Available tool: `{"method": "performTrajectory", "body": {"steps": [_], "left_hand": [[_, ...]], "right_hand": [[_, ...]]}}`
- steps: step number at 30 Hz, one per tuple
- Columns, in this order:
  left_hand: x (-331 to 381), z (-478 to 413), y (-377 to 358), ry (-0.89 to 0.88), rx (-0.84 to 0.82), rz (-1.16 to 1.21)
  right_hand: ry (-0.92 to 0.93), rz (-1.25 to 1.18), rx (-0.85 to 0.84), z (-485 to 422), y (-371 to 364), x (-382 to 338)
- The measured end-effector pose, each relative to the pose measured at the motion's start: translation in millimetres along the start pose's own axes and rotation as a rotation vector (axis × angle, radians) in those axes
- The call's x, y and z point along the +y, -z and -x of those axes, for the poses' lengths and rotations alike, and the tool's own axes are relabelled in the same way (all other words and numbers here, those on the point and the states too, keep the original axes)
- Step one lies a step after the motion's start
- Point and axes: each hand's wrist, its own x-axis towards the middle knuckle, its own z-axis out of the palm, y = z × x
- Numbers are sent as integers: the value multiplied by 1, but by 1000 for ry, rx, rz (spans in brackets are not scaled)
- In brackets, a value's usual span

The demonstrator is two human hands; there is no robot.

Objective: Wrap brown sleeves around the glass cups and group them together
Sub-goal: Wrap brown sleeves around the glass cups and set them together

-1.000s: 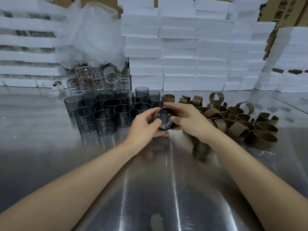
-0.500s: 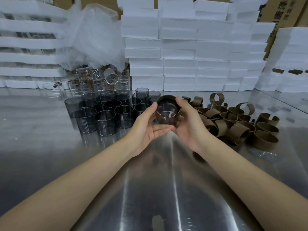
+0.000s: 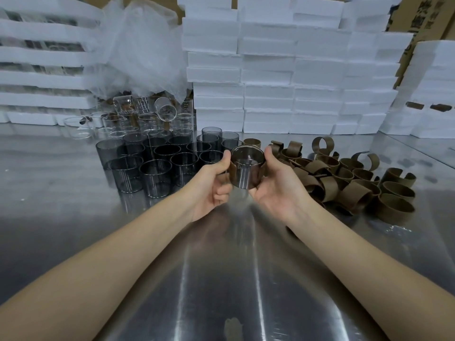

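both left hand (image 3: 211, 187) and right hand (image 3: 277, 189) gripping glass cup (image 3: 247, 169) in brown sleeve (image 3: 233, 168), now turned upright

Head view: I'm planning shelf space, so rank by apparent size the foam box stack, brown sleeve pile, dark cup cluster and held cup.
1. foam box stack
2. brown sleeve pile and dark cup cluster: about alike, left unranked
3. held cup, smallest though nearest the camera
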Motion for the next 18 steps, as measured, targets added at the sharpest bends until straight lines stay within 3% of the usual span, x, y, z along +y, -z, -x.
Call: {"method": "performTrajectory", "body": {"steps": [7,13,18], "left_hand": [[-3,-4,-1,-58,3,46],[-17,-6,-6,-212,-15,-31],[-22,-6,-2,-519,84,-350]], "right_hand": [[88,8,-17,-4,4,6],[175,215,-11,-4,4,4],[151,183,-17,-3,3,0]]}}
